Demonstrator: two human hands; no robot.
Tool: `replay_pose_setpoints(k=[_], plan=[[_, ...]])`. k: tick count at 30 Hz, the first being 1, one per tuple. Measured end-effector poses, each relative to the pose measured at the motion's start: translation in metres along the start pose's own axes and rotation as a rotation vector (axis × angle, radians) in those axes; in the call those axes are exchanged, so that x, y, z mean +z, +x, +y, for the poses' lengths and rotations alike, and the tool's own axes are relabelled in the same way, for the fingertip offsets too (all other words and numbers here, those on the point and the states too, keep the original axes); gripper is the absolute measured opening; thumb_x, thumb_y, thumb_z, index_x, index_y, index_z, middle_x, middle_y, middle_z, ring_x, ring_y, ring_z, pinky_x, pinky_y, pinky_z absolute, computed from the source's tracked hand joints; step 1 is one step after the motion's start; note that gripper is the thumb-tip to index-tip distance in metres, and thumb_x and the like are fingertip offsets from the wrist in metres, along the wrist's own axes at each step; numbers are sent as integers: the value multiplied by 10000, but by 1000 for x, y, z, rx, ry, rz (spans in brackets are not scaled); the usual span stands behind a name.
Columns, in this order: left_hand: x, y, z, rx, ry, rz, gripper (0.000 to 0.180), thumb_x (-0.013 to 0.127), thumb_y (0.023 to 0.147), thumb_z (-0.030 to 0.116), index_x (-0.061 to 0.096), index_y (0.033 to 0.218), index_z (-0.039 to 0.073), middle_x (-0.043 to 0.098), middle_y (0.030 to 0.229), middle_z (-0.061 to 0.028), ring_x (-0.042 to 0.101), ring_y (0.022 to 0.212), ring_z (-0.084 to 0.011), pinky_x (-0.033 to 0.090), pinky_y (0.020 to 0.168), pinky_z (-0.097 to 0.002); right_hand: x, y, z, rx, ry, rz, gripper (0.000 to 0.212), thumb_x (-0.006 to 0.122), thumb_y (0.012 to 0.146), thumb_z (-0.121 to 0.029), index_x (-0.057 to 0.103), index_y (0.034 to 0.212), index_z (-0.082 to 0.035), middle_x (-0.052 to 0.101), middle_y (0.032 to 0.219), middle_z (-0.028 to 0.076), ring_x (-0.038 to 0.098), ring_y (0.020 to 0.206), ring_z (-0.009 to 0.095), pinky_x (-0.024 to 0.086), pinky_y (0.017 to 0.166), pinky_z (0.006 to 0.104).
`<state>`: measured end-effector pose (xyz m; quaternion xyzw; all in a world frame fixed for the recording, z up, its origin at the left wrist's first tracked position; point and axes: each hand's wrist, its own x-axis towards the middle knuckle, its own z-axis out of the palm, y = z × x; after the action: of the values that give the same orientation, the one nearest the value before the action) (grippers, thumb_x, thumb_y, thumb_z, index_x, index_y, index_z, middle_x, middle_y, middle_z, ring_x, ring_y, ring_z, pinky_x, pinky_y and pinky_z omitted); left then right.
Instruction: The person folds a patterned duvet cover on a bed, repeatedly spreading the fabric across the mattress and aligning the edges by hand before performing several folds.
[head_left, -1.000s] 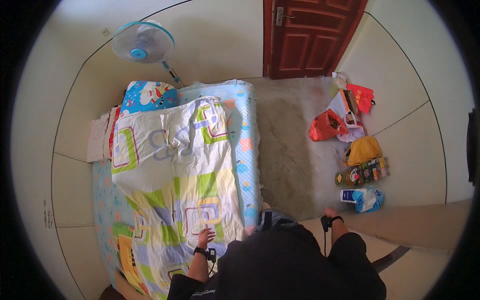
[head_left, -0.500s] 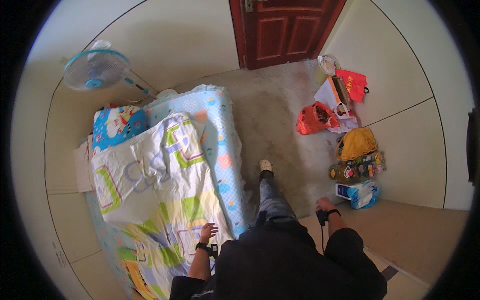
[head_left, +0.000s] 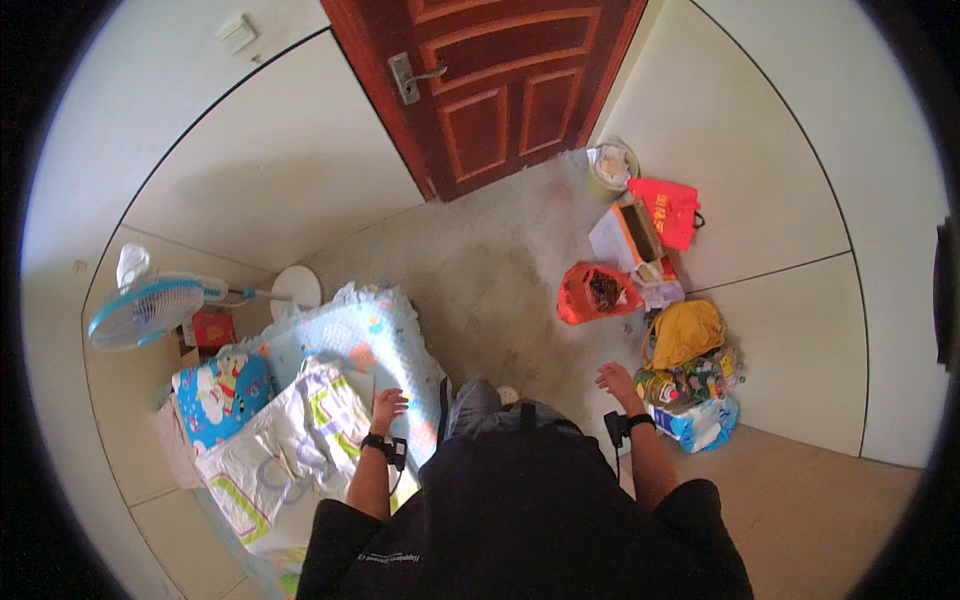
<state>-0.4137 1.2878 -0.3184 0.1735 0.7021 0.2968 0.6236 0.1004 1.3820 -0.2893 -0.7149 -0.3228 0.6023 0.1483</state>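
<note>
My left hand [head_left: 388, 406] hangs over the right side of the bed, holding nothing, its fingers stretched out. Beneath and beside it lie a patterned white and green quilt [head_left: 300, 440] and a light-blue sheet [head_left: 350, 340]. My right hand [head_left: 617, 382] is held out over the floor with nothing in it and its fingers apart. Nearest to it are a red plastic bag [head_left: 578, 300] with dark contents, a yellow bag [head_left: 688, 333] and a large bottle [head_left: 655, 388]. Both wrists wear dark bands with small devices.
A dark red door [head_left: 520, 90] stands closed ahead. At the left are a fan [head_left: 150, 312] and a blue pillow [head_left: 222, 400]. By the right wall stand a bin [head_left: 612, 168], an open cardboard box [head_left: 625, 240], a red paper bag [head_left: 668, 212] and a blue-white package [head_left: 708, 425].
I have stepped forward toward the door, and the view has turned left. Both forearms have risen in the picture, and the right hand's fingers have spread.
</note>
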Motion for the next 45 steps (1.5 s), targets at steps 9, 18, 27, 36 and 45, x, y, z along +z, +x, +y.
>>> replay_pose_setpoints(k=[9,18,27,36,45], plan=[[17,180,108,-249,281,-95,212,407,794,243,516,927,119,570,772,-95,553,612,-245,428,511,-379,-11,90,21,-47,394,-121,175,431,784,-153,526,902,-66,596,699,85,560,561,159,415,462,275],[182,339,327,177,488,-431,178,400,821,160,523,922,81,555,752,-36,507,569,-134,405,511,-257,17,120,7,404,676,168,213,410,815,-221,534,865,-55,562,682,102,547,564,193,439,488,308],[253,447,434,67,589,-365,145,426,807,166,533,889,112,545,724,-1,489,570,-77,392,506,-218,-36,241,-85,527,595,30,220,454,808,-242,506,917,-58,584,722,66,564,610,156,450,539,294],[304,441,494,-234,757,-283,178,422,818,215,511,944,126,559,786,-30,533,644,-108,429,547,-236,-120,272,-114,527,791,293,217,399,827,-263,508,912,-96,590,711,76,566,555,157,445,472,267],[341,476,534,-241,809,-304,217,420,824,267,504,970,130,569,839,-43,544,715,-136,434,629,-294,-137,258,-130,462,754,374,231,401,824,-266,505,917,-82,589,687,70,568,560,156,441,465,262]])
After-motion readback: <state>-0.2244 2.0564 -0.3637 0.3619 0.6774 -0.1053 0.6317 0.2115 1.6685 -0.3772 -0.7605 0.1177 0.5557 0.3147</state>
